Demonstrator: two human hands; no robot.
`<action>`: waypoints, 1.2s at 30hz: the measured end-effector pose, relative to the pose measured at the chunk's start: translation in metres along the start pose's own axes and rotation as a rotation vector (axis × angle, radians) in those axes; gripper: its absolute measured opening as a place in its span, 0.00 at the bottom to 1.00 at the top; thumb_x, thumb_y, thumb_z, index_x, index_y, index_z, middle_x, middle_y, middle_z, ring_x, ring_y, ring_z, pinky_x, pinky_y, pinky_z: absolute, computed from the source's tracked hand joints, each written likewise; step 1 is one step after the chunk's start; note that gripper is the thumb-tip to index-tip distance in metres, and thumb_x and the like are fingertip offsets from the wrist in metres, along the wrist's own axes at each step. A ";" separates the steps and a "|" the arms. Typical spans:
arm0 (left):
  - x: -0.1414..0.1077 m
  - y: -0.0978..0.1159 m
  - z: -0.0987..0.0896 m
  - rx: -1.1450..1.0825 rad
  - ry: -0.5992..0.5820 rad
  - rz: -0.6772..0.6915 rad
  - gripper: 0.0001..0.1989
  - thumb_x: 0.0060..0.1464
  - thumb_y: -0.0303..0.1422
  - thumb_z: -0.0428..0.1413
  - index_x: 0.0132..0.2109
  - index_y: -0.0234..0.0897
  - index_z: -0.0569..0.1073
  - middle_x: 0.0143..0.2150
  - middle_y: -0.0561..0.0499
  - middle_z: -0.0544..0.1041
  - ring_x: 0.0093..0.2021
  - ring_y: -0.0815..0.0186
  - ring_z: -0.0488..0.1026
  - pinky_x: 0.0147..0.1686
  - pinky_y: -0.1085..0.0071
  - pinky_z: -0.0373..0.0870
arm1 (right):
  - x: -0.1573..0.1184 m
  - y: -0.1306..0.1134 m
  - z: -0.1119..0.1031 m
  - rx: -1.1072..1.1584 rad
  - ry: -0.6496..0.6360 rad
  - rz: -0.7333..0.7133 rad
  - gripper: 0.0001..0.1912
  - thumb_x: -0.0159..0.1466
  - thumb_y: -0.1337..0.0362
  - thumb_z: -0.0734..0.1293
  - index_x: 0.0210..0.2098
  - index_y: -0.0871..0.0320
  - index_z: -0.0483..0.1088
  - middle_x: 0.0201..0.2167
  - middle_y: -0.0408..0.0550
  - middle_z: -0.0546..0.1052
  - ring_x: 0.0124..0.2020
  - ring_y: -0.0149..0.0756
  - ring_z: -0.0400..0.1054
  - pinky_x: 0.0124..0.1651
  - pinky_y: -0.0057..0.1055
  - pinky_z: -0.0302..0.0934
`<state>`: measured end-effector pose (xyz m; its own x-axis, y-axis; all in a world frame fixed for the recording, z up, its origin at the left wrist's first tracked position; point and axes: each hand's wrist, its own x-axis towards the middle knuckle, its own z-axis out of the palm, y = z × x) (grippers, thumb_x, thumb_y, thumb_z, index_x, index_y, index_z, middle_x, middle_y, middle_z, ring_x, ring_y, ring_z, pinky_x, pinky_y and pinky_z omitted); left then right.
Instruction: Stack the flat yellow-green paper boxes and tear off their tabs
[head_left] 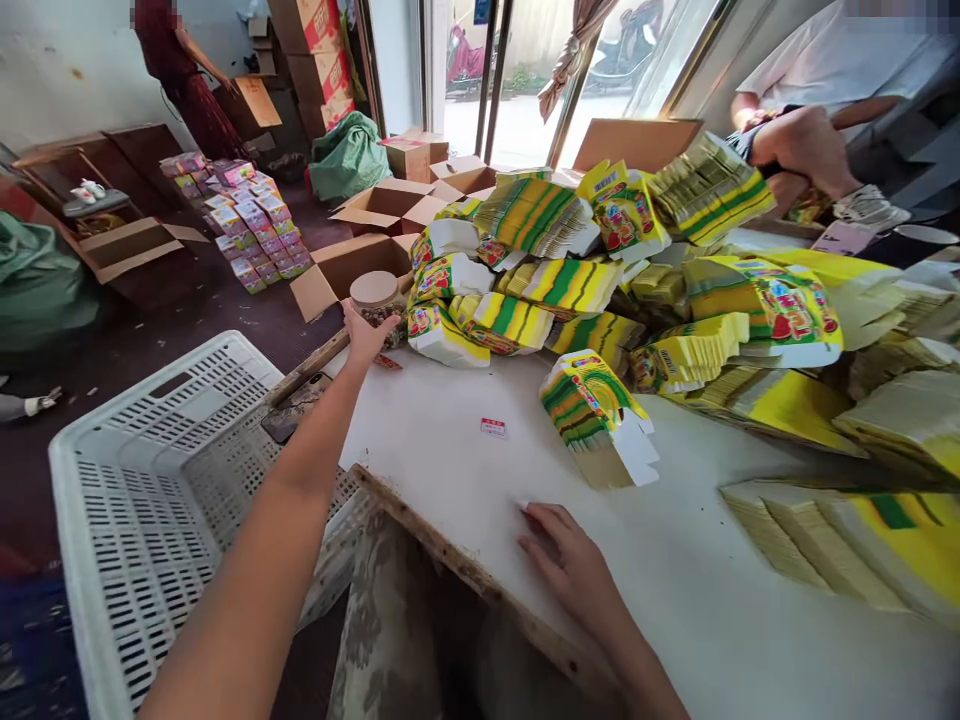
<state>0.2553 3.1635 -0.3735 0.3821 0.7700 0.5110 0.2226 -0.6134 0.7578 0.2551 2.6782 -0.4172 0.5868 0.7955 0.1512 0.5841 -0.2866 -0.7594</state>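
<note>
At the table's far left corner, my left hand [366, 332] is wrapped round the side of a clear jar [386, 325] with a pale round lid. Small dark pieces fill the jar. My right hand [566, 560] rests low on the white tabletop [442, 450], fingers partly bent and thumb apart from them. A pale speck shows at its fingertips, too small to name. Beyond that hand lies a small red-and-white label [493, 429]. To its right stands a bundle of flattened yellow-green printed boxes [596, 415], apart from the hand.
More bundled yellow boxes [536, 215] are heaped across the table's back and right. A white plastic crate [199, 375] stands left, near a phone [296, 405]. Open cartons [390, 205] and stacked small boxes [259, 230] sit on the floor. Two other people are nearby.
</note>
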 end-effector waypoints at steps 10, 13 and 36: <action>-0.196 -0.017 -0.218 0.343 -0.091 -0.086 0.37 0.58 0.53 0.50 0.65 0.31 0.58 0.64 0.33 0.64 0.64 0.51 0.63 0.61 0.54 0.60 | -0.004 -0.011 0.004 -0.182 -0.034 -0.089 0.19 0.63 0.62 0.63 0.51 0.62 0.70 0.47 0.59 0.73 0.48 0.49 0.69 0.52 0.46 0.65; -0.289 -0.033 -0.283 0.652 -0.457 -0.338 0.32 0.61 0.50 0.42 0.56 0.28 0.70 0.55 0.35 0.75 0.58 0.52 0.70 0.58 0.58 0.64 | -0.006 -0.017 0.006 -0.246 -0.051 -0.149 0.20 0.62 0.62 0.64 0.52 0.64 0.70 0.47 0.61 0.72 0.48 0.50 0.68 0.53 0.46 0.64; -0.393 0.012 -0.298 1.293 -0.614 -0.525 0.32 0.64 0.52 0.35 0.44 0.37 0.77 0.45 0.40 0.80 0.45 0.51 0.77 0.36 0.66 0.65 | -0.012 -0.037 0.004 -0.312 -0.180 -0.190 0.16 0.62 0.64 0.68 0.50 0.58 0.72 0.50 0.57 0.71 0.50 0.45 0.65 0.54 0.40 0.60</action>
<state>-0.1598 2.9058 -0.4445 0.2420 0.9527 -0.1837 0.9300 -0.2818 -0.2359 0.2239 2.6815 -0.3935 0.3604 0.9228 0.1362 0.8310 -0.2513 -0.4963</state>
